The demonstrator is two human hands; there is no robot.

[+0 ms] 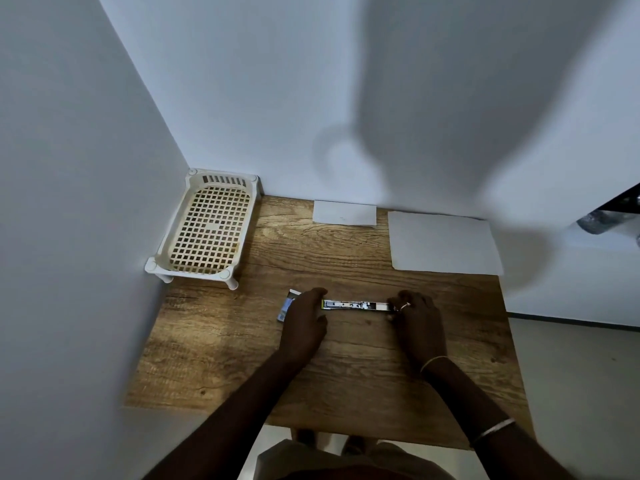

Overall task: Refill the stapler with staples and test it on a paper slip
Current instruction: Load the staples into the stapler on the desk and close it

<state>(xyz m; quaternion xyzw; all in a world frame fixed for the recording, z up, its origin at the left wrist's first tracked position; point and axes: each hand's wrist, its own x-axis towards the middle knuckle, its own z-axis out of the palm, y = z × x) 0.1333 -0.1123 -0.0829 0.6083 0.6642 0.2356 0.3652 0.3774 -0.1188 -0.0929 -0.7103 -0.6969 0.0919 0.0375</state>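
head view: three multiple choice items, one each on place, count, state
1. Where is the white basket? A) far left corner of the table B) near right corner C) floor
2. White paper pieces on the table? A) one B) two C) four
3. The stapler is? A) closed in the basket B) opened flat, held at both ends C) upright, untouched
1 A, against both walls; 2 B, small piece, large piece; 3 B, left hand and right hand grip its ends.
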